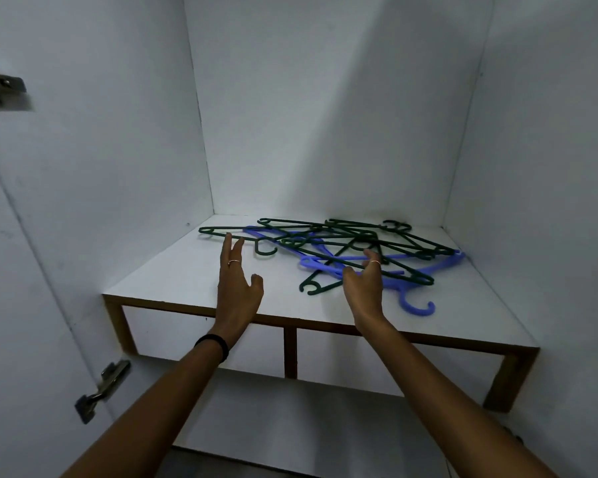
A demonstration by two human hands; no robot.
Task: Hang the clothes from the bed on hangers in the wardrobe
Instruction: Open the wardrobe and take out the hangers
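A tangled pile of plastic hangers lies on the white wardrobe shelf (173, 281): several dark green hangers (356, 243) and blue hangers (418, 281), one blue hook pointing at the front edge. My left hand (237, 288) reaches over the shelf with straight fingers, its tips just short of the leftmost green hanger (218, 231). My right hand (365, 284) hovers over the front of the pile, fingers loosely curved, holding nothing. No clothes or bed are in view.
White wardrobe walls close in on the left, back and right. The shelf has a brown wooden front edge (325, 327) with a divider (290, 353) and compartments beneath. The open door with metal hinges (102, 388) stands at the left.
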